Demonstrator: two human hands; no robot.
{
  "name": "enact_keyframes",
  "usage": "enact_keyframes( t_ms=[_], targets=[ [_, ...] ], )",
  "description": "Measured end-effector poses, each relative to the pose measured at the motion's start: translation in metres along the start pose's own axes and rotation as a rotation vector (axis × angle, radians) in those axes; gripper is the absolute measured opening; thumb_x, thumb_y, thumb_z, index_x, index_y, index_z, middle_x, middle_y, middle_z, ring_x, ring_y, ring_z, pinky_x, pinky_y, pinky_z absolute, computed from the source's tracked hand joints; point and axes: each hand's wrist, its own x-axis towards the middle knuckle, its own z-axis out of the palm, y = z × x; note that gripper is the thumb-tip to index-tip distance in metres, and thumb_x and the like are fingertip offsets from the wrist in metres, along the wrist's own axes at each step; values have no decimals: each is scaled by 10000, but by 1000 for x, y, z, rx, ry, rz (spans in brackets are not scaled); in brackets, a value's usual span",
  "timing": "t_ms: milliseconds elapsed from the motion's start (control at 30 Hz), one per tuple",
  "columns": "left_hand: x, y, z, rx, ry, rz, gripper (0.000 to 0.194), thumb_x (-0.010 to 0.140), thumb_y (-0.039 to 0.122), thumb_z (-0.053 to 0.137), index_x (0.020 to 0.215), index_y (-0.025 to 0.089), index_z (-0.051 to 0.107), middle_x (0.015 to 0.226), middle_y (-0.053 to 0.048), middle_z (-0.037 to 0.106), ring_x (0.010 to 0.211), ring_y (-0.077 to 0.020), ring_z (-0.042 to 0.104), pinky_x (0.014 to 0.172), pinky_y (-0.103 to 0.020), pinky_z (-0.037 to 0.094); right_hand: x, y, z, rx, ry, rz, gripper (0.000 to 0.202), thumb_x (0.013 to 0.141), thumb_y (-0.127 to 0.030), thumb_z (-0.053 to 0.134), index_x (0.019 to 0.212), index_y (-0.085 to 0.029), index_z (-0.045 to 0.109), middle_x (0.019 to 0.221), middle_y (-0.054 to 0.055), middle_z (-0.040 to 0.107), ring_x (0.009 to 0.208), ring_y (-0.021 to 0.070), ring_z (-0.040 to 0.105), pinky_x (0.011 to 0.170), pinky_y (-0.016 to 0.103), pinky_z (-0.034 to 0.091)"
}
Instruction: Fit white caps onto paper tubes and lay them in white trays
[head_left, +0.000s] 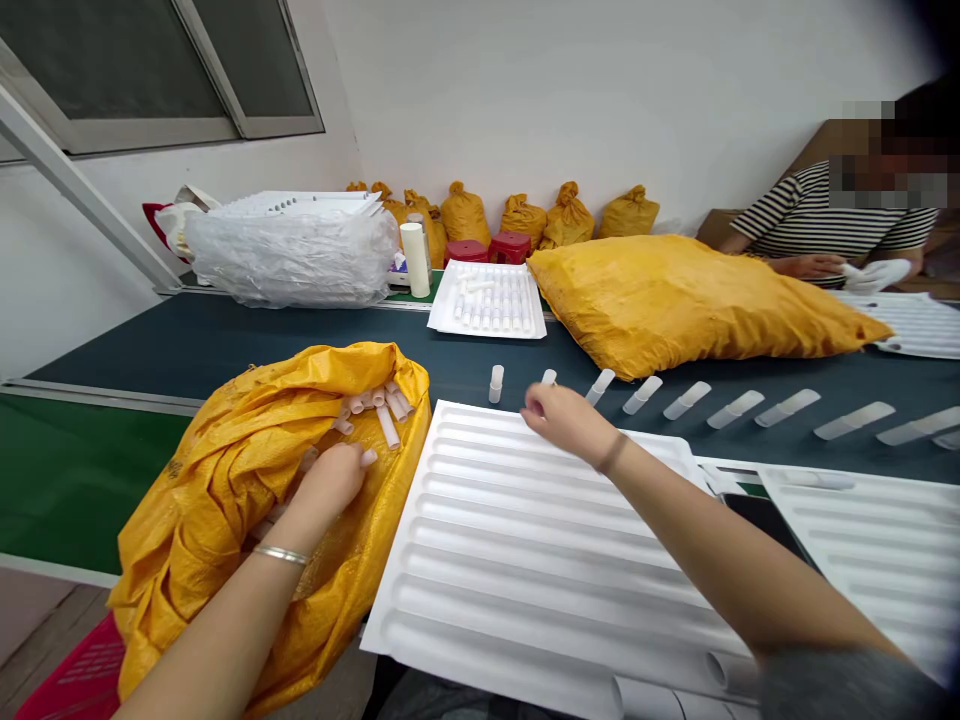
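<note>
My left hand [334,478] is inside an open yellow woven sack [247,440], its fingers closed around a short pale tube [368,457] whose end sticks out. Several more loose tubes [387,425] lie about it in the sack. Above the far edge of a white ridged tray [540,540], my right hand [566,418] has its fingertips curled together. What they pinch, if anything, is hidden. The top of a white tube [549,377] shows just behind that hand. To its left another capped tube [496,383] stands upright on the dark belt [450,365].
A row of white tubes [686,400] runs right along the belt. Beyond lie a full yellow sack [697,300], a tray of tubes [487,300] and plastic-wrapped trays [292,255]. A dark phone-like object [765,525] lies right. A co-worker in stripes [806,215] sits far right.
</note>
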Motion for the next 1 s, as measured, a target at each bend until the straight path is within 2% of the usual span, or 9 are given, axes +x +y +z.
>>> enact_keyframes(
  t_ms=[67, 133, 167, 333, 433, 533, 700, 833, 1000],
  targets=[
    [-8, 12, -7, -3, 34, -12, 318, 854, 423, 553, 954, 127, 613, 894, -86, 644, 821, -216, 608, 766, -372, 487, -66, 10, 1, 19, -116, -121, 127, 820, -218, 570, 704, -179, 604, 751, 36, 632, 703, 164, 579, 654, 266, 416],
    [-21, 31, -13, -75, 142, 23, 357, 847, 459, 540, 1000, 141, 598, 965, -103, 640, 896, -242, 594, 803, -364, 471, -130, 23, 15, 82, -302, -261, 68, 725, -223, 661, 697, -208, 601, 743, 11, 633, 670, 170, 578, 599, 256, 406],
    [-28, 43, -14, -138, 207, 66, 359, 848, 462, 538, 1021, 152, 588, 1002, -99, 632, 935, -238, 584, 830, -358, 465, -156, 28, 25, 100, -334, -225, 115, 677, -196, 689, 764, -226, 619, 801, 9, 646, 708, 183, 597, 612, 257, 421],
    [-58, 101, -12, -470, 328, 306, 207, 845, 344, 590, 1007, 215, 585, 1021, -53, 613, 1004, -199, 566, 930, -364, 444, -225, 37, 74, 82, -249, -117, 327, 627, -45, 599, 887, -241, 627, 987, 50, 647, 843, 219, 632, 742, 292, 484],
    [-70, 122, -6, -696, 295, 356, 206, 838, 280, 609, 1035, 228, 580, 1078, -60, 594, 1063, -203, 556, 975, -377, 435, -234, 31, 81, 108, -133, -149, 298, 673, -45, 534, 892, -233, 611, 1003, 69, 641, 865, 213, 624, 778, 296, 492],
    [-82, 138, -2, -820, 139, 398, 252, 883, 261, 546, 1133, 233, 534, 1145, -73, 579, 1117, -200, 538, 994, -370, 425, -232, 26, 72, 197, -43, -125, 298, 692, -78, 534, 946, -224, 589, 977, 74, 642, 868, 216, 618, 768, 304, 505],
    [-96, 165, -8, -560, -129, 587, 330, 942, 297, 422, 1268, 268, 472, 1102, -66, 597, 1031, -188, 554, 893, -329, 459, -204, 25, 50, 524, 214, -115, 196, 855, -228, 510, 1048, -210, 543, 887, 54, 630, 764, 170, 604, 697, 287, 516],
    [-100, 179, -16, -371, -91, 655, 344, 934, 356, 432, 1242, 223, 509, 992, -72, 626, 918, -207, 569, 799, -339, 472, -178, 21, 38, 708, 231, -188, 240, 930, -306, 461, 1142, -217, 530, 863, 40, 614, 707, 144, 591, 645, 272, 522],
    [-105, 184, -20, -294, -7, 673, 354, 908, 364, 496, 1213, 187, 529, 957, -71, 646, 903, -208, 580, 795, -341, 483, -164, 13, 21, 510, 269, -447, 274, 917, -228, 501, 1190, -230, 522, 1034, 75, 626, 928, 181, 600, 818, 319, 512]
  ],
)
